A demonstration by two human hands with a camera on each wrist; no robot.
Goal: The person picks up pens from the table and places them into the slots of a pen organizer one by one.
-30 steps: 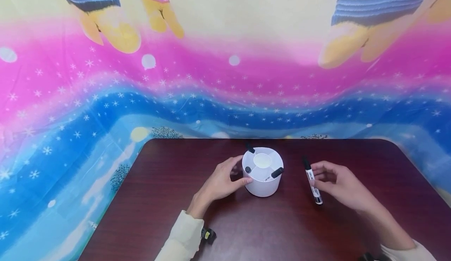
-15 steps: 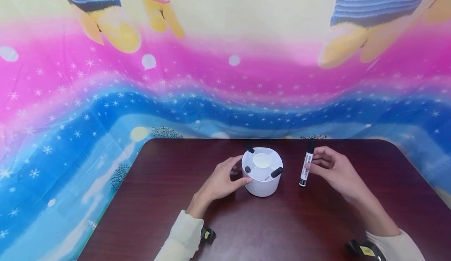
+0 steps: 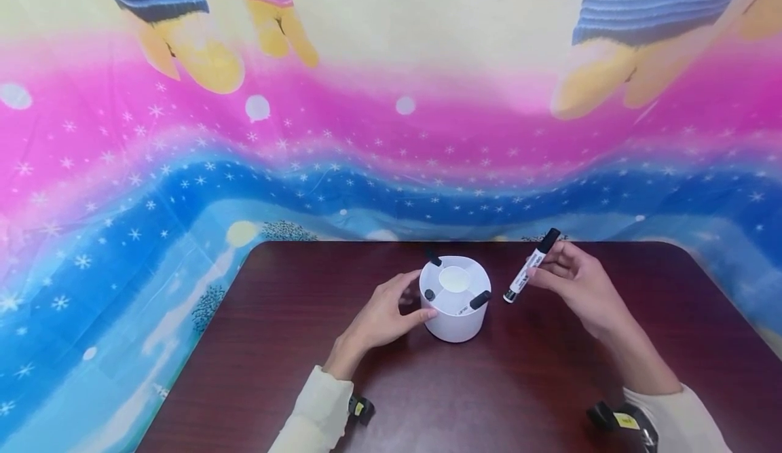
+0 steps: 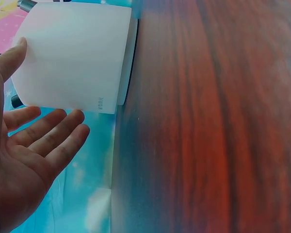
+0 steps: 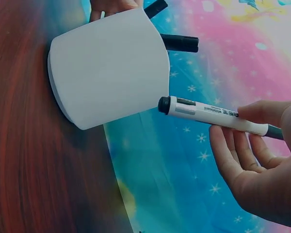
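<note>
A white round holder (image 3: 455,324) stands mid-table with three black-capped markers in it, one of them leaning on the front rim (image 3: 480,299). My left hand (image 3: 397,307) lies cupped against its left side, thumb touching the wall and fingers relaxed. The left wrist view shows the holder (image 4: 72,58) with my left hand's (image 4: 29,155) palm bare beside it. My right hand (image 3: 550,269) pinches a white marker (image 3: 529,267) with a black cap, tilted in the air just right of the holder, lower end nearest the rim. The right wrist view shows that marker (image 5: 208,112) beside the holder (image 5: 109,68).
The dark wooden table (image 3: 489,399) has rounded far corners and bare wood all round the holder. A bright cartoon-print cloth (image 3: 183,188) hangs behind and drapes past the left edge. Small wrist devices sit at both sleeves (image 3: 360,409) (image 3: 623,420).
My right hand has lifted the marker off the table, swung it upright, then tilted it and carried it up and left towards the holder. The left hand has stayed put.
</note>
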